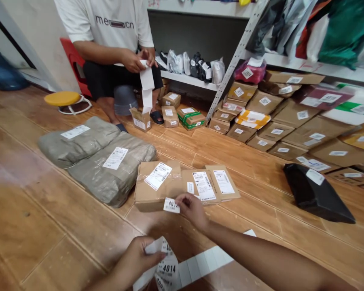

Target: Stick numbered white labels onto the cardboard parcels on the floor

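Small numbered sticker [171, 205]: white, its long axis running left to right, lying against the near edge of a cardboard box [151, 190] on the floor [48, 226], ahead of the wearer and slightly left of centre. Right hand [193, 209]: reaching in from the lower right, fingertips pinching the sticker's right end; it is the nearer hand. Left hand [136, 258]: sitting lower and closer to the body, well short of the box, fingers closing around a strip of stickers [167, 270] showing 4014, its bare backing trailing off to the right. Beside the box: two smaller boxes [214, 184] touching it on the right, two grey bags [103, 165] on the left, a black bag [317, 194] well apart to the right. Beyond: another person [109, 24] sitting and handling a paper strip [147, 85], and stacked parcels [276, 117] leaning by a shelf [191, 79].
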Demonstrator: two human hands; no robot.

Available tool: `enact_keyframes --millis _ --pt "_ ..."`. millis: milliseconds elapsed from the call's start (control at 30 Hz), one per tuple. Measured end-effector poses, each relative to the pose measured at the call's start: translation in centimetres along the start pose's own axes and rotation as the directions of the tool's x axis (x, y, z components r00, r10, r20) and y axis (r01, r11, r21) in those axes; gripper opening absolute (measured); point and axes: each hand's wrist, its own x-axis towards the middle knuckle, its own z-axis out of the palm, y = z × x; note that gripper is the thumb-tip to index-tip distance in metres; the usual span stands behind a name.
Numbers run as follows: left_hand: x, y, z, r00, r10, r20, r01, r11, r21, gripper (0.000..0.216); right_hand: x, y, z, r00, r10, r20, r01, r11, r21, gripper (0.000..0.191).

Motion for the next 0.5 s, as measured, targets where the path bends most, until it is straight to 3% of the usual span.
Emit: enact_keyframes --millis 133,233,300,433,500 --pt "-0.8 0.0 -0.1 1.0 0.02 0.013 -0.021 0.995 0.101 0.036 4.1 0.0 -1.6 0.999 -0.051 0.012 0.053 0.977 -0.209 0.003" --pt "-1.1 0.7 -0.2 0.999 0.036 0.04 -0.041 0.991 0.126 0.035 5.5 -0.7 -1.8 0.994 -0.111 -0.005 0.102 0.925 -0.366 0.015" --pt "-1.1 1.1 -0.5 0.996 0.076 0.049 -0.082 0.988 0.131 0.033 5.6 -1.2 -1.8 0.987 -0.16 0.03 0.158 0.889 -0.431 0.021" --pt "-0.8 1.3 -1.5 0.989 0.145 -0.004 -0.144 0.988 0.051 0.032 4.4 -2.7 -1.8 0.952 -0.239 0.191 0.302 0.829 -0.47 0.011" --pt "-0.5 1.4 -2.2 0.988 0.145 -0.057 -0.148 0.988 -0.044 0.032 3.0 -4.0 -1.3 0.927 -0.266 0.265 0.353 0.858 -0.373 0.011"
